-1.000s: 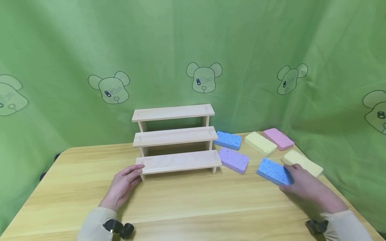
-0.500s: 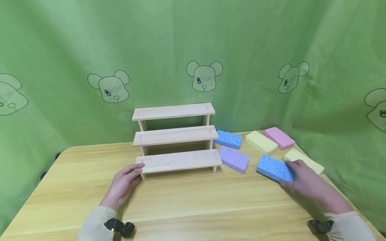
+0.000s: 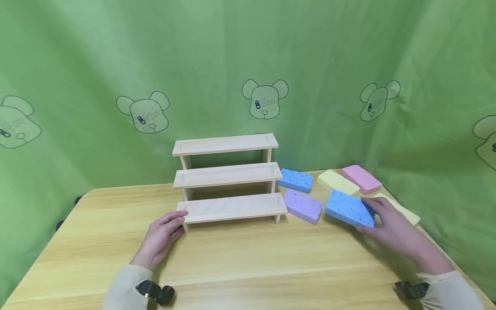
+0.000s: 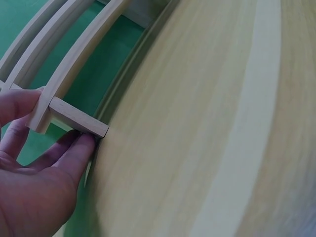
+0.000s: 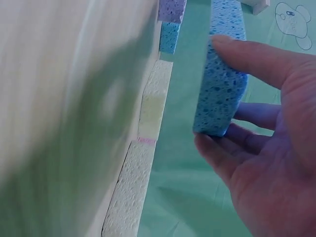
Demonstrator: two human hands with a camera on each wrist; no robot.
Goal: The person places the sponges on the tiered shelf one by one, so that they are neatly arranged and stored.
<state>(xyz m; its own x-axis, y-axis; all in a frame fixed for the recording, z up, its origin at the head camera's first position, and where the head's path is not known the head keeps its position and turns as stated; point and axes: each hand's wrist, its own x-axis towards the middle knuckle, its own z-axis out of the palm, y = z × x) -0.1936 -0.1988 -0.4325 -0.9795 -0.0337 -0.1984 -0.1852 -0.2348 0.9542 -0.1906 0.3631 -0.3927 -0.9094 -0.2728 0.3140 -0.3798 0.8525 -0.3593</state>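
Note:
My right hand (image 3: 399, 234) holds a blue sponge (image 3: 348, 208) by its right end, between the thumb and fingers. In the right wrist view this blue sponge (image 5: 219, 94) hangs apart from the tabletop. A three-step wooden display shelf (image 3: 232, 207) stands at the middle back of the table. My left hand (image 3: 160, 239) grips the left end of its lowest step. The left wrist view shows one digit on the step board (image 4: 74, 61) and other fingers against the support leg (image 4: 79, 117) below it.
Right of the shelf lie a purple sponge (image 3: 303, 206), another blue sponge (image 3: 296, 180), a yellow sponge (image 3: 337, 182) and a pink sponge (image 3: 361, 178). A second yellow sponge (image 3: 408, 214) is partly behind my right hand. Green curtain (image 3: 209, 51) closes off the table's back and sides.
My right hand has raised the blue sponge off the tabletop and shifted it slightly back and left, and it now tilts a little. The left hand keeps its grip on the shelf.

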